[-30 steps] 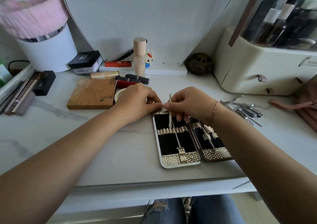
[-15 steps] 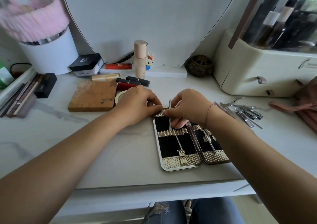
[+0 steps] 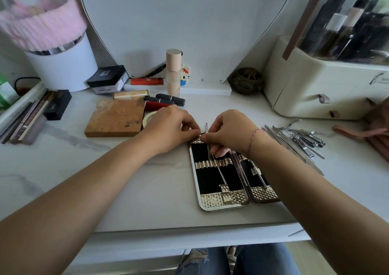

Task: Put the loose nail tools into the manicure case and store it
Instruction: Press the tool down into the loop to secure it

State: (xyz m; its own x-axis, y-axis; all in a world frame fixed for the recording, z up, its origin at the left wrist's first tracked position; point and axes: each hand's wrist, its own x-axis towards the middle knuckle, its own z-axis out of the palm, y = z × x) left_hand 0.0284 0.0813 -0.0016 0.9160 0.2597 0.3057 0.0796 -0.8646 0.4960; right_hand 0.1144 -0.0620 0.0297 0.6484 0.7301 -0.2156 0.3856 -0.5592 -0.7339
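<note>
Manicure case (image 3: 205, 182): lies open and flat on the white table (image 3: 147, 180), close to its front edge.
Left hand (image 3: 171, 128): curled at the far rim of the case's left half, thumb and forefinger apparently pinching there to steady it.
Right hand (image 3: 230, 134): pinches a slim steel tool (image 3: 206, 128), held nearly upright, lower end aimed at the gold elastic band (image 3: 212, 163).
Loose tools (image 3: 305, 139): heaped on the table to the right of the case, apart from it, not yet stowed.
Step in hand: probably threading the slim steel tool under one loop of the band.
Doing it well: keep the shaft in line with the loop, slide slowly toward the bottom pocket (image 3: 224, 199), press the rim down so the case cannot skate, and avoid snagging the seated tool (image 3: 221, 175) alongside.
Hidden: tip of the slim steel tool and the loop it meets, covered by the right fingers; right half of the case largely under the right forearm (image 3: 294, 180); kind of each loose tool too small to tell.
</note>
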